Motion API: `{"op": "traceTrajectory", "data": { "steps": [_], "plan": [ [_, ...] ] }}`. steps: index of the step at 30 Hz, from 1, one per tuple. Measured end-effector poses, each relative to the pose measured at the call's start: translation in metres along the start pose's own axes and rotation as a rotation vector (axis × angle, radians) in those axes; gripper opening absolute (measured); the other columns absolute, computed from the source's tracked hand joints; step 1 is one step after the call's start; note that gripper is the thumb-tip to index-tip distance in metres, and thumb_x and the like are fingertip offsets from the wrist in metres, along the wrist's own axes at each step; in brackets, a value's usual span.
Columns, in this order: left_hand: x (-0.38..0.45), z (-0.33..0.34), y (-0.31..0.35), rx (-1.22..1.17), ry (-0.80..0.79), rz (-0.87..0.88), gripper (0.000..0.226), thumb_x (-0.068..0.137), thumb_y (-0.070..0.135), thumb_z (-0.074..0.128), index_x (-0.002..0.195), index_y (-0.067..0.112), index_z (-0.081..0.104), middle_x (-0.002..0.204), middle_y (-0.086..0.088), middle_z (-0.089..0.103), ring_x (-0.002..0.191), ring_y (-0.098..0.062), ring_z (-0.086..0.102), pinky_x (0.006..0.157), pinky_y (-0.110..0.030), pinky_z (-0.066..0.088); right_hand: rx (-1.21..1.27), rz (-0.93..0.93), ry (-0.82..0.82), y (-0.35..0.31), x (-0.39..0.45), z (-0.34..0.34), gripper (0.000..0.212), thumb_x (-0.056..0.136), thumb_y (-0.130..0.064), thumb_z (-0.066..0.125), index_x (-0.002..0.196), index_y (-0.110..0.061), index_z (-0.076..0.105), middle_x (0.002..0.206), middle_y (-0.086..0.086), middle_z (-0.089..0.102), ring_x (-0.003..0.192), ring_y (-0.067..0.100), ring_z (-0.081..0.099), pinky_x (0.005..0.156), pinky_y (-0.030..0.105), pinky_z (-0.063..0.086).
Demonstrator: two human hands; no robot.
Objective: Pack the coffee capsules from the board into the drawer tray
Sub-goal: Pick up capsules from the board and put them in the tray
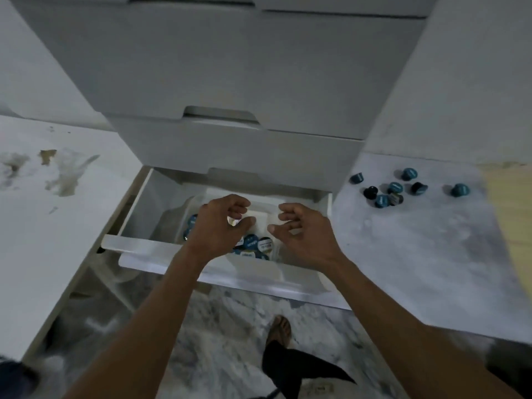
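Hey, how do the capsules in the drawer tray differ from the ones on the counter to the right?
The tray capsules sit packed together, printed lids up; the counter capsules lie scattered apart, tipped on their sides. Both hands, left hand and right hand, hover over the tray group; nothing touches the counter group. Both include teal and dark ones.

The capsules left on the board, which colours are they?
Mostly teal-blue capsules, a few black ones; head view.

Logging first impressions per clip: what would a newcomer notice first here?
Two bare hands over the open white drawer: the left hand pinches a capsule, the right hand hangs loosely curled. Teal and black capsules lie loose on the board to the right.
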State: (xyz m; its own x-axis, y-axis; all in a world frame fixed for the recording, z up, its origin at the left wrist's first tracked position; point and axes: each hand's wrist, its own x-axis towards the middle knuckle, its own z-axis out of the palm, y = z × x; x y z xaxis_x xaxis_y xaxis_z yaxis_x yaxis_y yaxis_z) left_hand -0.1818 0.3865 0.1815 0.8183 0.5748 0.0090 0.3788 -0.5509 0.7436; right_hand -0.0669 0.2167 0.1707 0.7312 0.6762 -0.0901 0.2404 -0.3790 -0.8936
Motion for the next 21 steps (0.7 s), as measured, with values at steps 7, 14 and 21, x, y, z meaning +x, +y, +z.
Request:
{"op": "traceTrajectory", "data": {
  "steps": [7, 14, 21],
  "plan": [
    [-0.051, 0.055, 0.064, -0.101, 0.000, 0.086, 0.027, 0.079, 0.024, 0.080, 0.103, 0.019, 0.069, 0.090, 0.007, 0.071, 0.080, -0.001, 0.067, 0.076, -0.021, 0.055, 0.001, 0.026, 0.136, 0.016, -0.073, -0.078, 0.046, 0.079, -0.034, 0.080, 0.120, -0.022, 0.063, 0.101, -0.008, 0.069, 0.081, -0.009, 0.063, 0.069, 0.004, 0.047],
    [-0.054, 0.118, 0.144, -0.135, -0.088, 0.171, 0.029, 0.080, 0.024, 0.078, 0.107, 0.020, 0.069, 0.091, 0.009, 0.069, 0.081, 0.001, 0.064, 0.070, -0.014, 0.049, 0.004, 0.100, 0.268, 0.056, -0.121, -0.170, 0.052, 0.079, -0.040, 0.078, 0.125, -0.021, 0.062, 0.105, -0.007, 0.070, 0.084, -0.007, 0.065, 0.071, 0.013, 0.054],
    [-0.001, 0.217, 0.232, -0.075, -0.161, 0.248, 0.029, 0.080, 0.025, 0.077, 0.108, 0.020, 0.068, 0.097, 0.007, 0.070, 0.084, -0.002, 0.065, 0.076, -0.016, 0.051, -0.057, 0.146, 0.425, 0.115, -0.113, -0.293, 0.047, 0.081, -0.038, 0.076, 0.123, -0.021, 0.063, 0.105, -0.007, 0.070, 0.086, -0.002, 0.065, 0.066, 0.003, 0.048]
  ]
}}
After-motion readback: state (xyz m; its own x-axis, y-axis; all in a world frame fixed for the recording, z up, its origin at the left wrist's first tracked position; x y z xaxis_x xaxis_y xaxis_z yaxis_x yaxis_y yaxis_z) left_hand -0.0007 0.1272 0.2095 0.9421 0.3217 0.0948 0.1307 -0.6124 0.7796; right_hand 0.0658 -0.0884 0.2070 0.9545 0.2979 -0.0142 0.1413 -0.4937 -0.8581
